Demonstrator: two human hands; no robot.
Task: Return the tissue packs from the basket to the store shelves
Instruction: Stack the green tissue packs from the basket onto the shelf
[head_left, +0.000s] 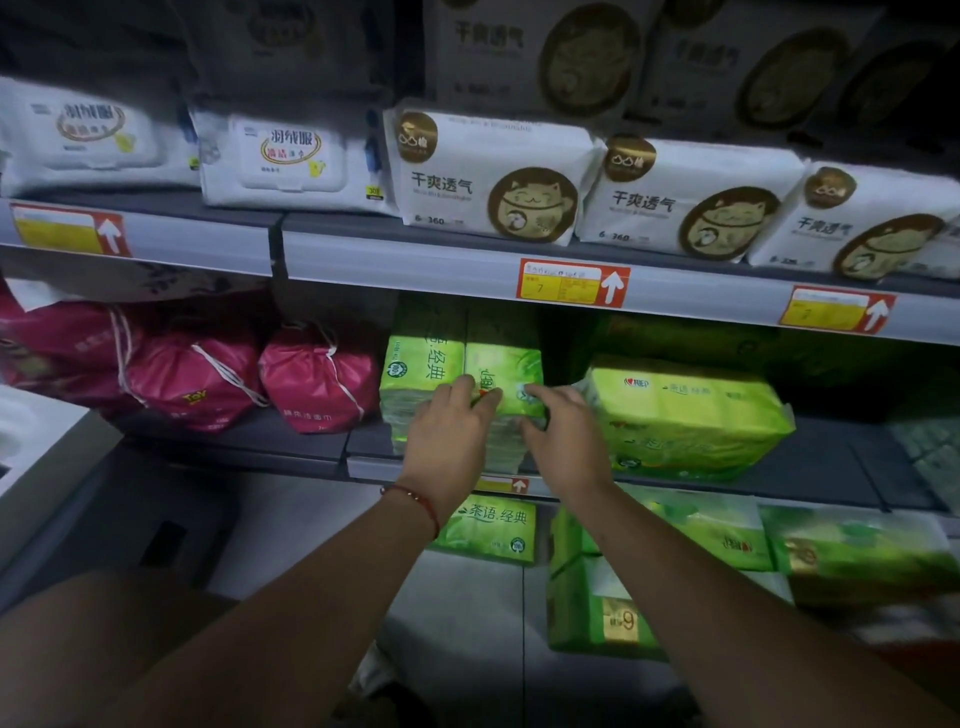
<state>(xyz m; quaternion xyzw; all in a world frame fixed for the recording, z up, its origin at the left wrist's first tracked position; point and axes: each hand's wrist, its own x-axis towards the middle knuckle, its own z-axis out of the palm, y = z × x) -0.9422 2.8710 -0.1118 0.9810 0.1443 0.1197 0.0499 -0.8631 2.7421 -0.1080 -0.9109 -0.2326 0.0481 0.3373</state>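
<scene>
Across the middle shelf (810, 457), everything is placed by the green tissue pack (501, 374) standing at its front edge. Just right of that pack lies a larger green bundle (685, 415); to its left stands a second upright green pack (418, 364), then pink drawstring bags (317, 379). Above it hangs a red price tag (571, 283). The left hand (452, 431) and right hand (563, 436) press spread fingers against the pack's front, neither closed around it.
</scene>
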